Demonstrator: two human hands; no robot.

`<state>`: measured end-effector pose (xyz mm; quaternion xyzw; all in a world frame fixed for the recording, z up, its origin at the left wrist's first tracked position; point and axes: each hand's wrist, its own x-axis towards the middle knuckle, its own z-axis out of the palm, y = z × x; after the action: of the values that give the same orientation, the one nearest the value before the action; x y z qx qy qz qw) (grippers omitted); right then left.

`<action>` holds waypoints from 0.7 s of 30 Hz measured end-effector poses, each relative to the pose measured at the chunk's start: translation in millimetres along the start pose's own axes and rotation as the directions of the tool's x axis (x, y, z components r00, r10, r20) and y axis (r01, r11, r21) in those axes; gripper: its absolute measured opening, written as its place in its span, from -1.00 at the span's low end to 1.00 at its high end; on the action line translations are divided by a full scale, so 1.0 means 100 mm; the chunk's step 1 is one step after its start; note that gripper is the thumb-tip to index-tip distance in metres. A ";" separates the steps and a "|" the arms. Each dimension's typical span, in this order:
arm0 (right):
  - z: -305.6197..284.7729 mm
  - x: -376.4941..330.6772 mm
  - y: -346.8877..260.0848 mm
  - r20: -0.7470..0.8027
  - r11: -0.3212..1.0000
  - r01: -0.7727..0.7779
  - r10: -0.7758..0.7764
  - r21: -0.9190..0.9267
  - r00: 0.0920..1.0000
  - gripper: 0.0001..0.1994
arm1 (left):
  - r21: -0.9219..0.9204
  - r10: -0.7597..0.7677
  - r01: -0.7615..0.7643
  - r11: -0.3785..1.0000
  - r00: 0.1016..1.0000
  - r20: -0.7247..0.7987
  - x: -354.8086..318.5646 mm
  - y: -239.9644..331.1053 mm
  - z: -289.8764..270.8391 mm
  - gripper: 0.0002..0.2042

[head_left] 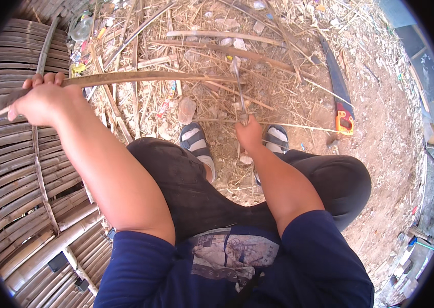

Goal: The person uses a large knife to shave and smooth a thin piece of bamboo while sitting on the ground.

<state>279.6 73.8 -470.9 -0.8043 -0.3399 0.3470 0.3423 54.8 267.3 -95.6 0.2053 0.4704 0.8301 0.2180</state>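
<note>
My left hand (47, 100), out at the left by the slatted bamboo wall, is closed round one end of a long bamboo strip (140, 77). The strip reaches across to the right, and its far end looks split into thin pieces. Low in front of my feet, my right hand (250, 132) is closed round the handle of a long knife (241, 95). Its narrow-looking blade points away from me and meets or crosses the strip's far end; whether they touch, I cannot tell.
A handsaw (336, 77) with an orange handle (345, 122) lies on the dirt at the right. More bamboo strips (227, 49), straw and stones litter the ground ahead. The slatted bamboo wall (6, 169) stands close on the left. My sandalled feet (196, 142) are near the knife.
</note>
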 end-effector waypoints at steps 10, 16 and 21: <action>-0.82 0.28 -1.55 0.014 0.530 -0.117 0.195 0.840 0.981 -0.66 | -0.468 -0.078 0.142 0.872 0.985 0.154 0.35 0.45 -0.44 -0.44; -1.45 0.40 -2.08 -0.083 0.186 0.060 0.120 0.981 0.989 -0.61 | -0.567 -0.212 0.324 0.758 0.943 0.257 0.42 0.17 -0.51 -0.44; -1.79 0.40 -2.21 -0.149 0.025 0.148 0.061 0.989 0.987 -0.78 | -0.522 -0.351 0.422 0.741 0.907 0.234 0.55 -0.23 -0.53 -0.58</action>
<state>374.3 167.0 -216.6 -0.3493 0.0012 0.4136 0.8408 -15.5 271.5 -133.4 0.0794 0.2236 0.8535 0.4638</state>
